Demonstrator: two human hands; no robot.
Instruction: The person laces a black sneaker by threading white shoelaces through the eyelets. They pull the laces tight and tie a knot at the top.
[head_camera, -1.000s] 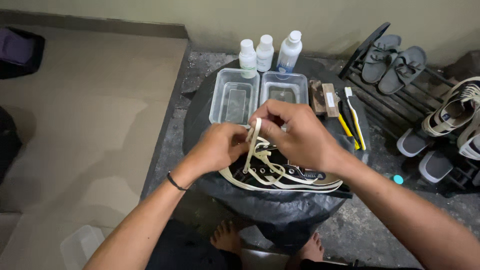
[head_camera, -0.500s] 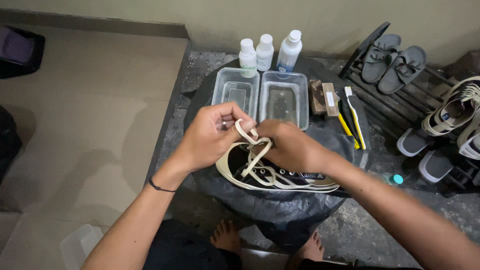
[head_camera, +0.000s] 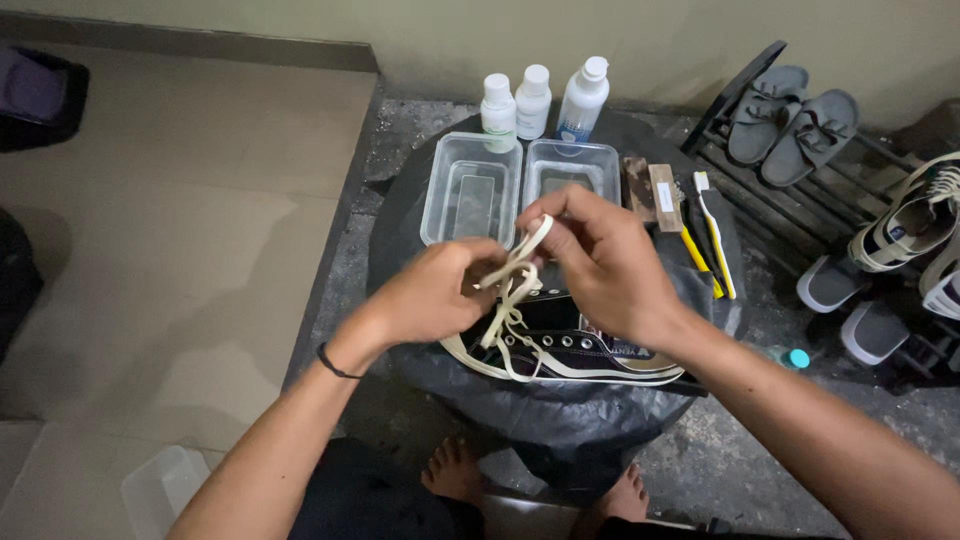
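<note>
1. Your fingers (head_camera: 540, 212) on the right hand (head_camera: 600, 265) pinch the cream lace (head_camera: 512, 290).
2. Your left hand (head_camera: 435, 295) seems closed on it too, for tension.
3. The black shoe (head_camera: 575, 345) lies at 6 o'clock from the tubs (head_camera: 470, 190).

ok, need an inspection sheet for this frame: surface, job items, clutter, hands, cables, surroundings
Surface: round stand draped in black plastic sheet.
Job's things: black canvas sneaker with cream sole lying on its side; cream shoelace partly threaded, loose end raised.
Clutter: two clear plastic tubs, three white bottles, wooden-backed brush, yellow and white toothbrushes.
Grippers: left hand and right hand both pinch the shoelace.
Cables: nothing seen.
Surroundings: dark slatted shoe rack with grey sandals at right; beige tile floor at left; bare feet below.
</note>
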